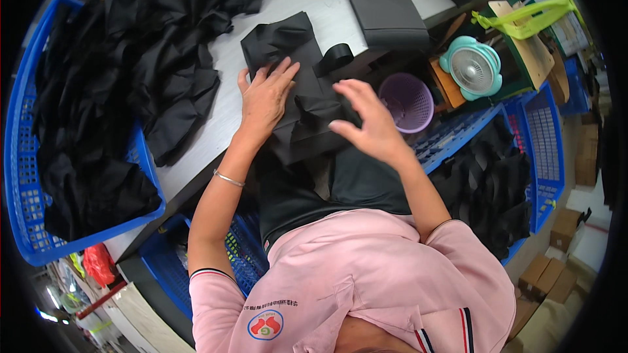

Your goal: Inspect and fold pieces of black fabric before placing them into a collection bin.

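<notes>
L grip [265, 99] flat on blk fabric [307, 101], fingers slightly apart; R grip [376, 121] by fabric's R edge, thumb & fingers apart, contact unclear. Purple bin [418, 116] just R of R grip.

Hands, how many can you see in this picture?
2. The left hand rests on the black fabric piece in the middle; the right hand is at its right side, thumb and fingers apart. No other hand shows.
</notes>
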